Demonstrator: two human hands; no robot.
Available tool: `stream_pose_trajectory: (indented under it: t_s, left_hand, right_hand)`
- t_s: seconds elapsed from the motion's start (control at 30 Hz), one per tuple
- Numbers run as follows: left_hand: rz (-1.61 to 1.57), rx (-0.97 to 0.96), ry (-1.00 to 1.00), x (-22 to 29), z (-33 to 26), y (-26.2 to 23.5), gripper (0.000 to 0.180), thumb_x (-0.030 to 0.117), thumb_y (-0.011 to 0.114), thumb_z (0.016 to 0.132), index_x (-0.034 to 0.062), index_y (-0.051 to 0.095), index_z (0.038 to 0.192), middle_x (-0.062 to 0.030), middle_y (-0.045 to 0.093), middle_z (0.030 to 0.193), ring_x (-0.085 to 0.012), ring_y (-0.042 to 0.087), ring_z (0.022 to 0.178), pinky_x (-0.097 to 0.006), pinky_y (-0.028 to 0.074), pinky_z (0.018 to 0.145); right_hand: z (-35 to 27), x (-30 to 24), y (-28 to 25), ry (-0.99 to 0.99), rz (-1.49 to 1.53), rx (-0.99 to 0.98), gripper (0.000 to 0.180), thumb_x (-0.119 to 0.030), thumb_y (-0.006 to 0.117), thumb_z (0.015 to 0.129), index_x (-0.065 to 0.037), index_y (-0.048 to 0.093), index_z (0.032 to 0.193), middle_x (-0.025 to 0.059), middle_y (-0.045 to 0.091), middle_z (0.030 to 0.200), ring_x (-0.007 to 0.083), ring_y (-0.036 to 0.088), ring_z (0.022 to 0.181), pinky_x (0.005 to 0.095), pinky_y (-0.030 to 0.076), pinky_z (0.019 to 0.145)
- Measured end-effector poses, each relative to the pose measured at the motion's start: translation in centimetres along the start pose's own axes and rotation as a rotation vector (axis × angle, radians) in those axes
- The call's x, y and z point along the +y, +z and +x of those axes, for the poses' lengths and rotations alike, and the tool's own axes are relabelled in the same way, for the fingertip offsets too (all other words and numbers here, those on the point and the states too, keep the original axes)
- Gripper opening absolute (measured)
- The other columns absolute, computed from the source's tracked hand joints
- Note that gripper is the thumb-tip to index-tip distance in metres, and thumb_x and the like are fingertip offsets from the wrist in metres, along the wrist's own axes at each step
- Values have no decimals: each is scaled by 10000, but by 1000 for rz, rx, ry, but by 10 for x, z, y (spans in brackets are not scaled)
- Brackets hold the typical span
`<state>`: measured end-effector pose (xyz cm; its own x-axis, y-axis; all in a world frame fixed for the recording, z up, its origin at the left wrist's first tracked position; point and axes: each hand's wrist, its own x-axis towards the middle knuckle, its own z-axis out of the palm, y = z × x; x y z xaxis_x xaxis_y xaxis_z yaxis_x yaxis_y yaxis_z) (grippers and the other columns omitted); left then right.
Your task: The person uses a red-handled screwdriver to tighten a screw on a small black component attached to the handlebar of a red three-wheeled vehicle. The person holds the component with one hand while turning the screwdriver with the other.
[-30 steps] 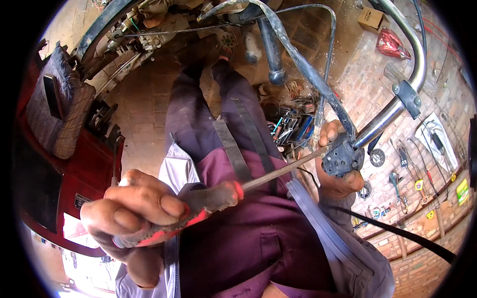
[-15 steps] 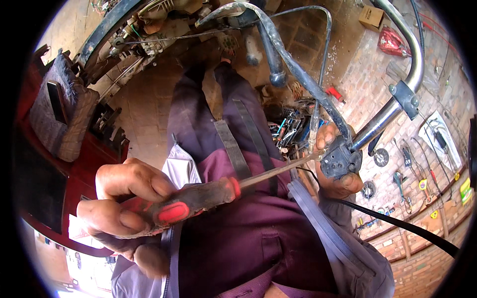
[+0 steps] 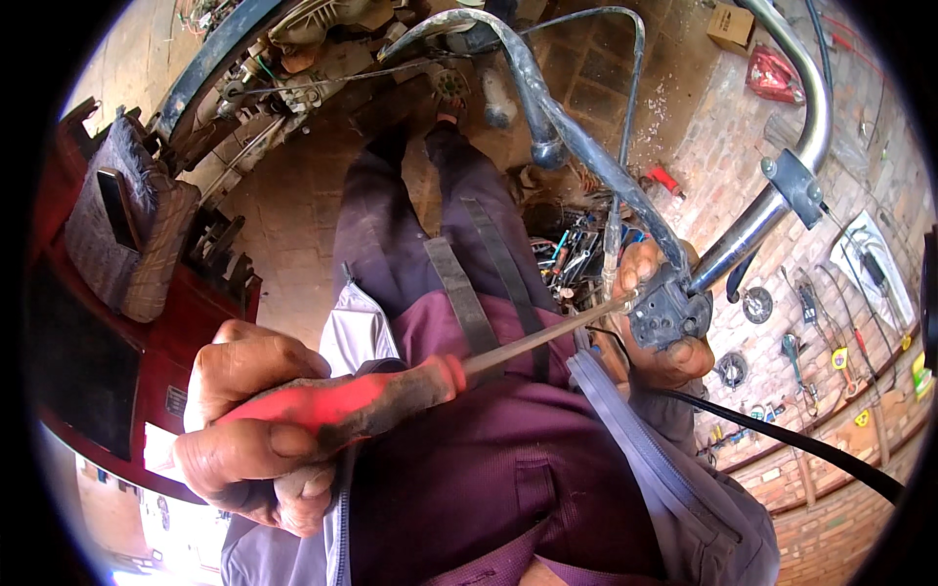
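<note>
Gripping red-handled screwdriver (image 3: 401,396) — left hand (image 3: 256,430) curled | right hand (image 3: 664,361) — clasped around black housing (image 3: 669,311)

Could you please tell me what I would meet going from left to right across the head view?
Dark phone → left hand → red-handled screwdriver → black housing → chrome handlebar.

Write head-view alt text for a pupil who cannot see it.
A person's left grip holds a red-handled screwdriver, its tip at a black block in the right grip, at a shiny handlebar's end. Tools lie on the floor.
</note>
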<state>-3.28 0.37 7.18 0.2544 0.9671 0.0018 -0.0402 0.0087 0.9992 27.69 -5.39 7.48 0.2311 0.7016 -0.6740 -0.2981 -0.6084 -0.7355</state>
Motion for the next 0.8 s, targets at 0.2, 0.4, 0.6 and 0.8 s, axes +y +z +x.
stream_pose_trajectory:
  t_s: [0.2,0.4,0.6,0.8]
  left_hand:
    - [-146,205,-73,-1,-8,12,365,214,704,826,-3,485,1023,-213,529,900,-246,605,688,-313,499,549]
    - [-188,319,-217,-1,-14,11,433,243,701,847,-51,423,1002,-113,511,675,-211,544,520,-295,457,454]
    - [-323,-102,48,-8,-6,-4,317,162,755,785,59,505,951,-137,524,775,-204,505,569,-318,407,506]
    - [-215,-10,-79,2,6,1,338,64,784,693,121,555,934,-169,575,782,-211,567,520,-285,437,448]
  right_hand:
    - [-1,1,1,-18,25,7,835,-507,827,488,-70,456,1095,56,426,983,172,413,886,276,343,739]
    - [-1,1,-6,22,-1,-7,865,-537,832,480,-58,451,1091,60,427,981,171,430,897,283,365,757]
    - [-2,0,-1,16,-2,30,872,-550,832,476,-46,445,1074,70,428,971,172,441,876,280,372,760]
    - [0,-2,0,17,39,-5,786,-473,798,502,-44,450,1061,73,427,961,171,435,865,274,361,755]
